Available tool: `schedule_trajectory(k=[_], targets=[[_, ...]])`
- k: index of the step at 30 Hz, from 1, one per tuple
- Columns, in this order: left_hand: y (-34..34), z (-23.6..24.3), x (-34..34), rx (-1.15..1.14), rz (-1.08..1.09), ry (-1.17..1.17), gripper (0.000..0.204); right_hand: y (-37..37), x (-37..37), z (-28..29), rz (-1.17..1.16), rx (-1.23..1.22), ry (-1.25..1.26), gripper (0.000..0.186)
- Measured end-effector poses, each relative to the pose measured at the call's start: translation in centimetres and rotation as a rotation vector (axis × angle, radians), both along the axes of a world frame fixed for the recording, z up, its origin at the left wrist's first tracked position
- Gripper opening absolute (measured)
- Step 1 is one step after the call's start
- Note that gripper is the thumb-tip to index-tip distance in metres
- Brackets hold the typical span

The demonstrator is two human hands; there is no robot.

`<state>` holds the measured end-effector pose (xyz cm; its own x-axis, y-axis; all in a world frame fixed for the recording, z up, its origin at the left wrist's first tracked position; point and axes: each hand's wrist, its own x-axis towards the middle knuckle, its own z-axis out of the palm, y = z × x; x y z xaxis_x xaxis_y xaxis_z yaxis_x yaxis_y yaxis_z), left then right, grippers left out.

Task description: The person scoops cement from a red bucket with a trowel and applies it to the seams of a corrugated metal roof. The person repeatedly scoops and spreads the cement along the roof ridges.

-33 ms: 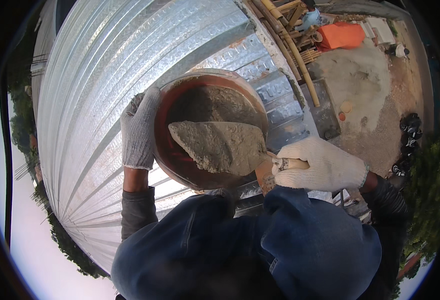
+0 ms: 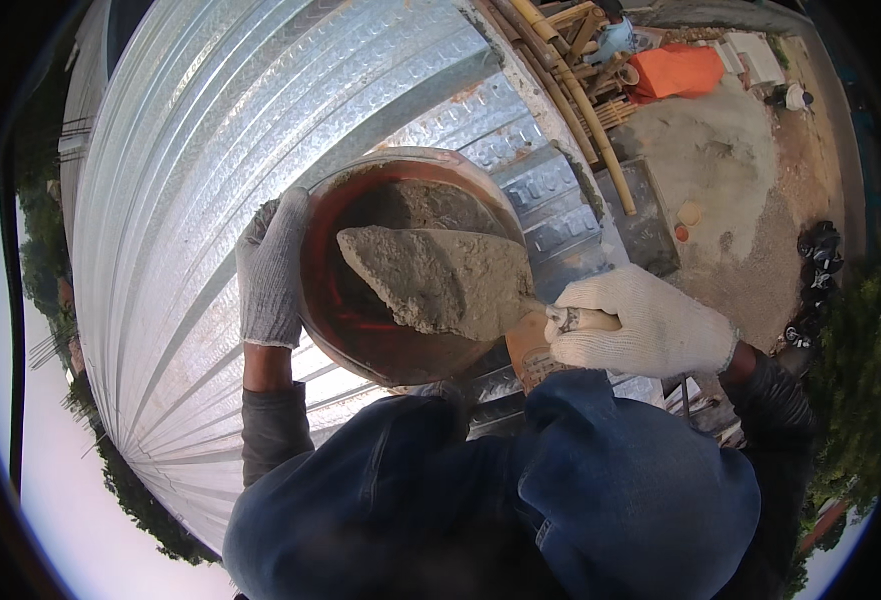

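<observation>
While right hand (image 2: 646,325) closes round handle of trowel (image 2: 596,320), blade — heaped with wet grey mortar (image 2: 446,285) — sits over mouth of round reddish bucket (image 2: 323,255), tip pointing left. Left hand (image 2: 273,270) touches bucket's left side; fingers partly hidden, cannot tell how tightly they grip. Both hands in pale knit gloves. More mortar inside bucket. Ribbed metal sheeting (image 2: 221,150) lies beyond and left. Person's blue jeans (image 2: 641,480) fill lower foreground; bamboo poles (image 2: 586,100) and orange sheet (image 2: 676,72) at upper right.
</observation>
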<state>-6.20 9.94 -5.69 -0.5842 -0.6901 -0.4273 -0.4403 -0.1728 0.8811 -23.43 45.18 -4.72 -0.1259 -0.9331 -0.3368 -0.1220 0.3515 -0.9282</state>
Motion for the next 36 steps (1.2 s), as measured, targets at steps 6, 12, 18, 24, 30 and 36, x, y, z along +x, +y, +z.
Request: schedule_trajectory(k=[6,12,18,24,30,36], targets=[[-4.0,-1.5,4.7,-0.002,0.047,0.010,0.032,-0.1,-6.0,-1.4,-0.361,0.046,0.464,0.039],[-3.4,-3.4,4.7,0.020,0.052,-0.010,0.031,-3.7,-15.3,-8.2,-0.454,0.193,0.451,0.043],[-3.8,-2.6,6.3,-0.010,0.079,0.007,0.032,-14.2,-17.7,-18.5,-0.322,0.127,1.020,0.040],[-3.1,-3.4,6.4,0.020,0.132,0.004,0.031,-20.0,-9.5,-14.1,-0.243,0.420,1.235,0.021],[-2.5,-1.9,4.5,0.026,0.095,-0.007,0.031,-17.7,-8.4,-14.0,-0.262,0.269,1.227,0.019],[-2.5,-0.9,3.0,0.014,0.018,0.009,0.031,-10.6,-7.8,-12.3,-0.245,0.242,1.110,0.012]])
